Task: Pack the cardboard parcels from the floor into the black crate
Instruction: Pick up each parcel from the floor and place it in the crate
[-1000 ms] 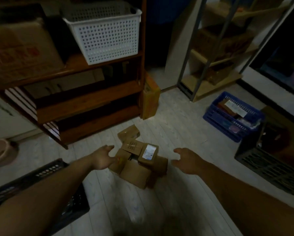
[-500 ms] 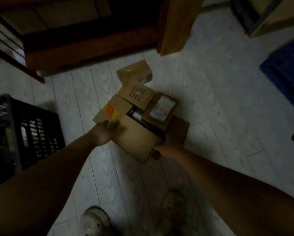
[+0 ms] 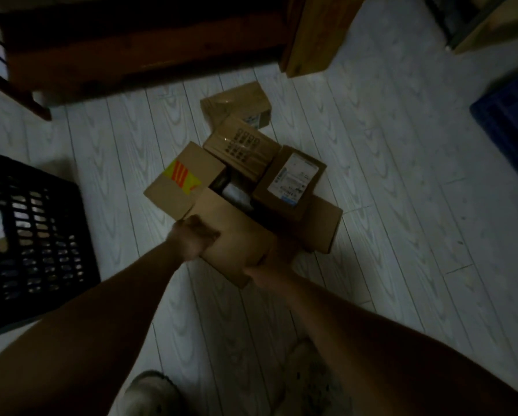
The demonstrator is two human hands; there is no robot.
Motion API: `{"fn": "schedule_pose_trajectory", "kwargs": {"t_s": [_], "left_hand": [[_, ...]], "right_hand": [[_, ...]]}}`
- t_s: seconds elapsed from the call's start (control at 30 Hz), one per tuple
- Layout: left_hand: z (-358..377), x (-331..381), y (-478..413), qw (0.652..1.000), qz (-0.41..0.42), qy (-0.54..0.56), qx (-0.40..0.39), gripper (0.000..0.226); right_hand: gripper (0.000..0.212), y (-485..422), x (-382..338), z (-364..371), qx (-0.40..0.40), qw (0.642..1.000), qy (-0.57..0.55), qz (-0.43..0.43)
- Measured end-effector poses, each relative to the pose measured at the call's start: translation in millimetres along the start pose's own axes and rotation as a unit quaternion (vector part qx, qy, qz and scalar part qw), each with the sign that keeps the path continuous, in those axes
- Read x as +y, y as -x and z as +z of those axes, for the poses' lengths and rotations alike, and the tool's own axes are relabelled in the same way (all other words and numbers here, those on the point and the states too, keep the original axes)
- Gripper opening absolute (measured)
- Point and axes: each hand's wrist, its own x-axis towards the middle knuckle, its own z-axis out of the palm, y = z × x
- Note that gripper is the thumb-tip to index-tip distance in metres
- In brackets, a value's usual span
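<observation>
Floor (image 3: 371,175): parcel (image 3: 236,232) seemingly between left grip (image 3: 193,238), right grip (image 3: 274,256).

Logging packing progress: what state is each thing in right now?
left hand: grips large parcel at near edge.
right hand: against large parcel's right side; grip unclear.
large parcel: between both hands.
taped parcel: on floor, closed.
labelled parcel: atop pile, closed.
black crate: upright on floor.

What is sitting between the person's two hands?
A plain cardboard parcel, held between left hand and right hand, shown in the head view.
</observation>
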Motion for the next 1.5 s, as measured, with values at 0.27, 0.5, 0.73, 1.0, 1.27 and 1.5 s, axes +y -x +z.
{"fn": "schedule_pose_trajectory", "kwargs": {"t_s": [0.27, 0.5, 0.73, 1.0, 1.27, 1.5], "left_hand": [[6.6, -29.8, -30.7, 0.982, -0.011, 0.187, 0.025, 0.077], [-37.3, -12.7, 61.4, 0.953, 0.021, 0.295, 0.062, 0.068], [-166.8, -11.3, 263.6, 0.952, 0.054, 0.265, 0.140, 0.070], [-277.7, -7.0, 486.0, 0.933, 0.105, 0.242, 0.246, 0.078], [-309.6, -38.7, 645.0, 0.872, 0.122, 0.249, 0.404, 0.071], [-348.6, -108.8, 704.2, 0.863, 0.096, 0.258, 0.425, 0.089]], "right_hand": [[0.067, -38.5, 3.7, 6.2, 0.060, 0.998, -0.003, -0.020], [0.090, 52.9, -28.9, -16.1, 0.157, 0.971, -0.166, -0.067], [0.087, 236.1, -143.4, -21.3, 0.187, 0.961, -0.067, -0.192], [0.075, 431.3, -242.1, -23.1, 0.214, 0.920, -0.017, -0.329], [0.086, 554.1, -305.8, 11.9, 0.178, 0.889, 0.057, -0.418], [0.072, 594.0, -354.6, 85.2, 0.186, 0.861, 0.052, -0.471]]}}
